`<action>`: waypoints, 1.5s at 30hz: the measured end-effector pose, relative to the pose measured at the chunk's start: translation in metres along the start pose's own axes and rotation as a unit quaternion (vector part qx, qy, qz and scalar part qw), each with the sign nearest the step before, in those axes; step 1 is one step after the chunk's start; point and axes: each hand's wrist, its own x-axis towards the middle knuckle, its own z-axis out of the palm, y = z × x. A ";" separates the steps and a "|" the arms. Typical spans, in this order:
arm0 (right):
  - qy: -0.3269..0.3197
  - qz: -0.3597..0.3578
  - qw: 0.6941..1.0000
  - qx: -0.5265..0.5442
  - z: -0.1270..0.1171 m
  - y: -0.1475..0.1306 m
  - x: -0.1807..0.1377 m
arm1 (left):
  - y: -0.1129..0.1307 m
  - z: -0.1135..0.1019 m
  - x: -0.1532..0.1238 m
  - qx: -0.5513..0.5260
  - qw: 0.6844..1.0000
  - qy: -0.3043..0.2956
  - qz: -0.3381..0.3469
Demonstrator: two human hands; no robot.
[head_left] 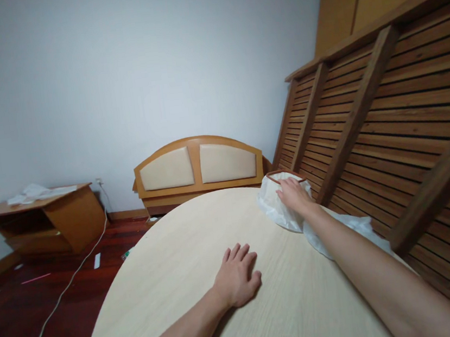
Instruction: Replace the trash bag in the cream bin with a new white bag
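My left hand (pixel 237 277) lies on the pale round tabletop (pixel 172 273), fingers spread, holding nothing. Farther off, at the right rim of the table, my right hand (pixel 294 195) is closed on a crumpled white plastic bag (pixel 271 206), its fingertips bent into the thin sheet. A curved brown strip (pixel 285 172) runs along the top of the bag, just beyond my fingers; whether they touch it I cannot tell. More white plastic (pixel 359 224) spreads along the table edge, partly hidden behind my right forearm.
A slatted wooden frame (pixel 361 113) leans along the right side, close to the table. Beyond the table stands a padded headboard (pixel 198 163) against the wall. At left are a low wooden cabinet (pixel 77 219) with white sheets (pixel 39 192) and a white cable (pixel 66 292) on the dark red floor.
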 end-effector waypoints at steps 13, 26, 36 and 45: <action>0.109 -0.056 0.987 0.108 0.006 -0.025 -0.011 | 0.012 0.009 0.005 0.019 0.999 0.005 -0.050; 0.145 -0.103 0.968 0.176 -0.025 -0.067 -0.069 | 0.013 0.016 0.004 0.041 0.998 0.012 -0.048; 0.160 -0.102 0.958 0.215 -0.028 -0.075 -0.088 | 0.014 0.019 0.008 0.050 0.997 0.011 -0.059; 0.173 -0.103 0.946 0.254 -0.019 -0.083 -0.085 | 0.022 0.021 0.010 0.038 0.997 0.007 -0.070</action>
